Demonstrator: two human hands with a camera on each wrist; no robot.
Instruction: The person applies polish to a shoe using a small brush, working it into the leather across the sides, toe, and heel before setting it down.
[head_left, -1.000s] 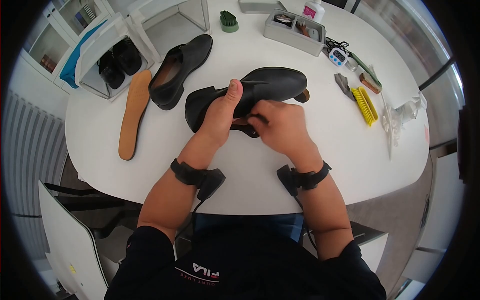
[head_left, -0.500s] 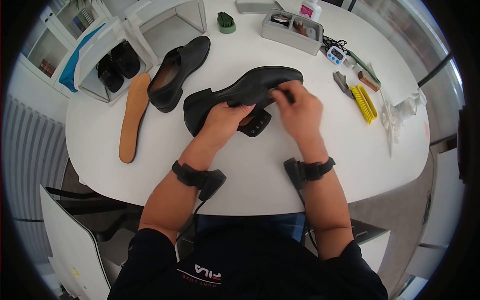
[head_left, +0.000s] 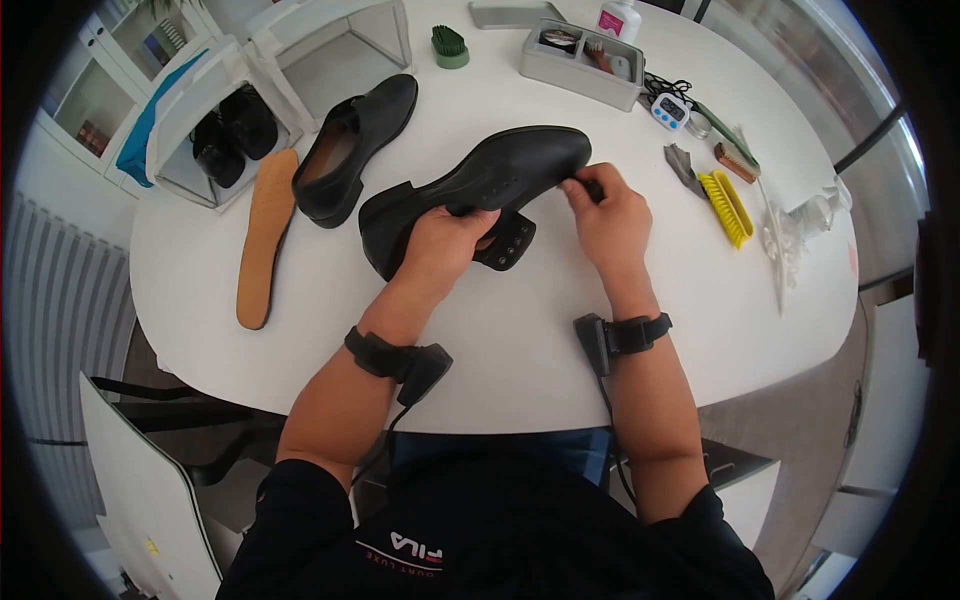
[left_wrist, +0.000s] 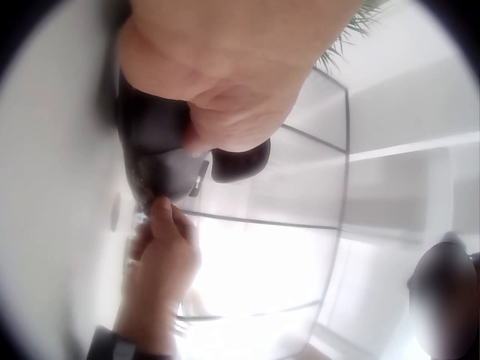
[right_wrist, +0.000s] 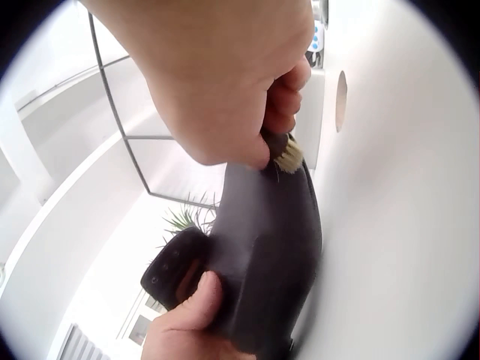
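A black leather shoe [head_left: 520, 160] is tilted on its side above the table, its eyelet flap [head_left: 508, 243] hanging loose toward the person. The left hand [head_left: 440, 245] grips it at the middle, thumb over the opening. At the toe, the right hand [head_left: 610, 215] pinches a small brush, whose pale bristles [right_wrist: 289, 157] touch the leather near the sole edge in the right wrist view. The left wrist view shows the right hand [left_wrist: 166, 251] at the far end of the shoe [left_wrist: 154, 127].
Behind left lie the other black shoe [head_left: 350, 150], a tan insole [head_left: 267, 240] and a clear box [head_left: 170, 165] with dark shoes. A grey tin [head_left: 575, 80], green brush [head_left: 450, 50], timer [head_left: 670, 111] and yellow brush [head_left: 725, 210] lie at the back and right.
The right hand has moved from the middle of the shoe out to the toe. The left thumb has come down from upright onto the shoe, and the eyelet flap has come into fuller view.
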